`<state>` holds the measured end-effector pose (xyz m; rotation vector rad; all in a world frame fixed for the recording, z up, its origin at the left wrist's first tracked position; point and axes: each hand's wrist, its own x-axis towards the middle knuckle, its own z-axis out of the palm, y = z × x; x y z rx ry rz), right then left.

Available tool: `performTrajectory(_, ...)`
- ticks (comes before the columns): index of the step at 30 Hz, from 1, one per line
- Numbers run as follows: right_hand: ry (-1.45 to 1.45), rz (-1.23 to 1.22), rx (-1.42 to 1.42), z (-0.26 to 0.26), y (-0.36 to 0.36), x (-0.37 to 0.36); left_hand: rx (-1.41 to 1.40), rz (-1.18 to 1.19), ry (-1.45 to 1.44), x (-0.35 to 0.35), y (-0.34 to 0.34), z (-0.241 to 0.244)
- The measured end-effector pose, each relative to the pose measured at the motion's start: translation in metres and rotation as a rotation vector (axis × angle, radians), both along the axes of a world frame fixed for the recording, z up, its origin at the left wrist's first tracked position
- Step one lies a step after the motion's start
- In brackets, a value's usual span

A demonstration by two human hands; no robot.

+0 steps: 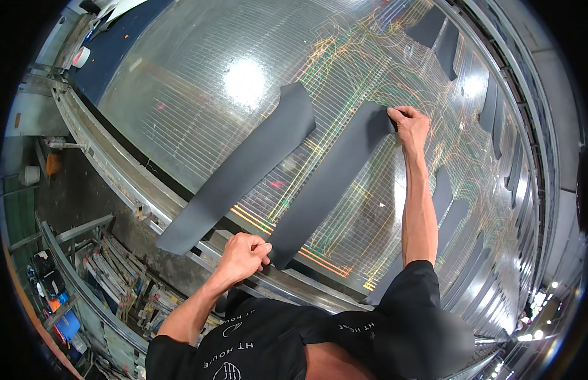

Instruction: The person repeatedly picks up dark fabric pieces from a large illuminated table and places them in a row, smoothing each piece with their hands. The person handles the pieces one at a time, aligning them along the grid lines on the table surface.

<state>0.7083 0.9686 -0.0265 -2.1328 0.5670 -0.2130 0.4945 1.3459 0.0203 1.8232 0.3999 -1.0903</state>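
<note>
A long dark grey fabric panel (329,183) stretches between my two hands over the glossy, line-marked table (194,118). My left hand (244,256) pinches its near corner at the table's front edge. At the far end my right hand (410,124) grips the upper right corner between thumb and fingers. Whether the panel rests flat on the surface or is slightly raised, I cannot tell. To its left lies a second dark grey fabric panel (246,164), roughly parallel, with its near end hanging over the table's edge rail.
More dark panels (453,221) lie along the table to the right. A metal rail (118,185) borders the near side. A tape roll (81,57) sits on dark blue material (115,50) at the far left. Several stained frames or bars (115,270) are stacked below, lower left.
</note>
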Motion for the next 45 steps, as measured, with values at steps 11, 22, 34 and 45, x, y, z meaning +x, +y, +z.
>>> performTrajectory(11,-0.046,0.018,0.003,-0.001,-0.001,-0.002,0.033,-0.037,-0.058,0.001,-0.002,0.003)
performTrajectory(22,0.007,-0.023,-0.004,0.01,0.007,-0.003,-0.014,-0.008,-0.044,-0.006,0.001,-0.009)
performTrajectory(34,0.007,-0.035,0.006,0.009,0.008,-0.003,-0.011,-0.008,-0.026,-0.005,0.001,-0.007)
performTrajectory(45,-0.261,-0.024,-0.883,0.006,0.038,-0.017,0.025,-0.011,-0.086,-0.003,-0.003,0.0)
